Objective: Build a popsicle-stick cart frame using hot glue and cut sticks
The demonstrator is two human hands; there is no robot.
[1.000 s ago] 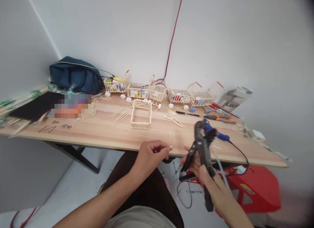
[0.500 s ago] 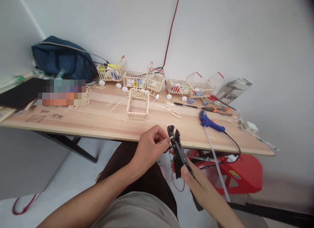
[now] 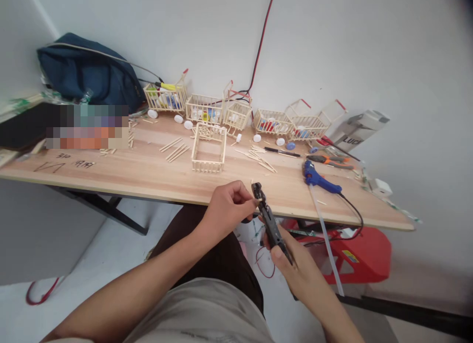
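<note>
My left hand (image 3: pixel 231 205) pinches a small wooden stick (image 3: pixel 259 200), most of which the fingers hide. The stick's end reaches into the jaws of a black hand tool (image 3: pixel 271 224) that looks like a cutter or wire stripper. Wrapped round that tool's handles is my right hand (image 3: pixel 291 261), with the handles pressed close together and the jaws near closed. Beyond my hands, an open basket frame of thin sticks (image 3: pixel 208 165) sits on the table. Loose sticks lie to its left (image 3: pixel 179 152) and right (image 3: pixel 263 160).
Several small stick-built carts (image 3: pixel 236 115) with white or blue wheels line the wall. A blue glue gun (image 3: pixel 320 179), orange-handled pliers (image 3: pixel 330 160) and a black pen (image 3: pixel 283 152) lie on the wooden table (image 3: pixel 121 173). A blue bag (image 3: pixel 88 74) stands at the back left; a red stool-like object (image 3: pixel 364 257) is below.
My right hand has squeezed the tool's handles together, and its jaws have closed around the stick. My left hand keeps its pinch. The whole view has shifted slightly.
</note>
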